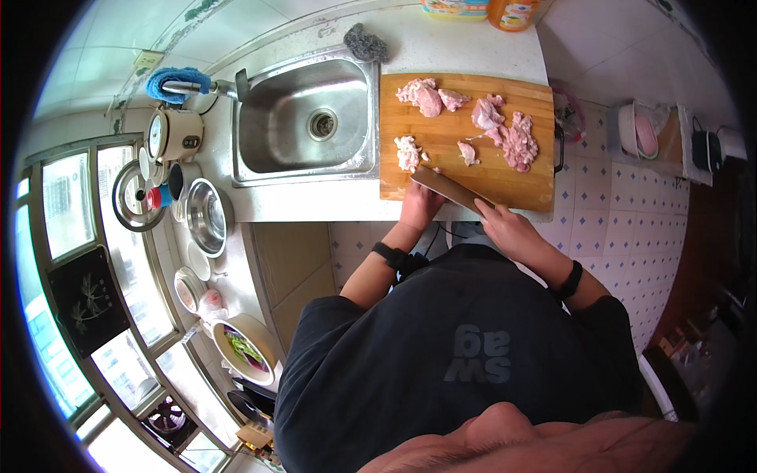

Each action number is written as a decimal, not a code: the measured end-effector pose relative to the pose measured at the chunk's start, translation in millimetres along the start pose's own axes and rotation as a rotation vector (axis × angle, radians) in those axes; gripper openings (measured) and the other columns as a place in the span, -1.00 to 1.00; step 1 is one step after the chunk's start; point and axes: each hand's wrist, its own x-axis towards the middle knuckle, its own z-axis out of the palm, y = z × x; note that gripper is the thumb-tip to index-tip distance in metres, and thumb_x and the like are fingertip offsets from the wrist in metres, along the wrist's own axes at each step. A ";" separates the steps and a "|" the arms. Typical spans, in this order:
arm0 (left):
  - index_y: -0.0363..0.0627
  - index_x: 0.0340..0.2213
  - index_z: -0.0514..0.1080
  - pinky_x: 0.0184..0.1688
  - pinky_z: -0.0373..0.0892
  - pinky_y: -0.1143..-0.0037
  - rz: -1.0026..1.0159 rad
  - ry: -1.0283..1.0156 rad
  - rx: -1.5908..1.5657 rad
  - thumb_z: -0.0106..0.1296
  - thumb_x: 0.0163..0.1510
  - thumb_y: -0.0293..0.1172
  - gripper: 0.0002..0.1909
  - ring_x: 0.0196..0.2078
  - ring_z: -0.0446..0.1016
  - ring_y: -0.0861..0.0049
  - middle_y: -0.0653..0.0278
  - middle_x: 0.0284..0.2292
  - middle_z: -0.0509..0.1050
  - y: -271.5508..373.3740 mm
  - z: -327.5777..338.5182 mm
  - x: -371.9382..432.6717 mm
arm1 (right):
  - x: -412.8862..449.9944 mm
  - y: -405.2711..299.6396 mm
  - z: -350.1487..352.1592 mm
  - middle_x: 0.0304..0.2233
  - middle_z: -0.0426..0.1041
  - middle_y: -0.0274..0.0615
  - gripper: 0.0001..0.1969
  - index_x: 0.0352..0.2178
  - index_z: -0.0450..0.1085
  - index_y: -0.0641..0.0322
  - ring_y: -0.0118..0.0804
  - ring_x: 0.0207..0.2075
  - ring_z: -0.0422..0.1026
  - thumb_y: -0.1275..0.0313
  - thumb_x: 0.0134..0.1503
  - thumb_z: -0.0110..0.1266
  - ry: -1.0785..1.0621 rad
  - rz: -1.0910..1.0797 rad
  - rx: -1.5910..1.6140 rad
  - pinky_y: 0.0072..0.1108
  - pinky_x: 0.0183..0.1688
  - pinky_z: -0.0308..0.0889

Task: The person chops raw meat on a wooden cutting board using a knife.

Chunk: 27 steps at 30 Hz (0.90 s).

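Observation:
My right hand (510, 232) grips the handle end of a kitchen cleaver (448, 188), held aslant over the front edge of a wooden cutting board (437, 131). Close to the far end of the blade is my left hand (420, 207); the blade covers its fingertips, so any hold is hidden. Raw pale-pink meat, apparently chicken, lies on the board. Larger pieces (427, 99) sit at the back left, another piece (487, 114) at the back right. A chopped heap (520, 143) is on the right, a small piece (468, 153) near the middle, and whitish trimmings (407, 152) at the left.
Left of the board is a stainless steel sink (278, 130) with a faucet (222, 88). A steel-wool scrubber (365, 44) rests behind it. Bottles (513, 13) stand at the back. Along the left counter are a rice cooker (174, 133), a steel bowl (208, 217) and a vegetable pot (269, 337).

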 end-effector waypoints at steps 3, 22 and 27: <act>-0.23 -0.24 0.42 -0.29 0.43 0.30 -0.025 -0.062 -0.049 0.24 -0.22 -0.50 -0.59 -0.31 0.44 0.06 0.02 -0.32 0.45 -1.1 -3.9 -0.7 | 3.1 -2.7 -5.1 -0.30 0.40 0.17 -0.55 0.10 0.17 0.18 0.18 -0.37 0.44 0.31 0.18 -0.09 -0.035 0.021 0.017 -0.21 -0.32 0.37; -0.23 -0.38 0.39 -0.26 0.36 0.65 -0.488 -0.295 -0.842 0.03 0.02 -0.61 -0.92 -0.38 0.38 0.72 0.41 -0.41 0.40 -23.2 -28.7 -3.1 | -35.5 10.3 -18.3 -0.38 0.38 0.06 -0.56 0.11 0.17 0.07 0.12 -0.35 0.42 0.33 0.18 -0.10 -0.042 0.123 0.018 -0.23 -0.27 0.35; -0.22 -0.37 0.39 -0.27 0.38 0.62 -0.567 -0.414 -0.932 -0.02 0.04 -0.61 -0.93 -0.38 0.41 0.67 0.34 -0.42 0.42 -18.3 -28.1 0.6 | -47.9 19.8 -23.1 -0.36 0.40 0.08 -0.57 0.10 0.20 0.05 0.13 -0.34 0.42 0.34 0.17 -0.11 -0.092 0.188 0.075 -0.24 -0.25 0.34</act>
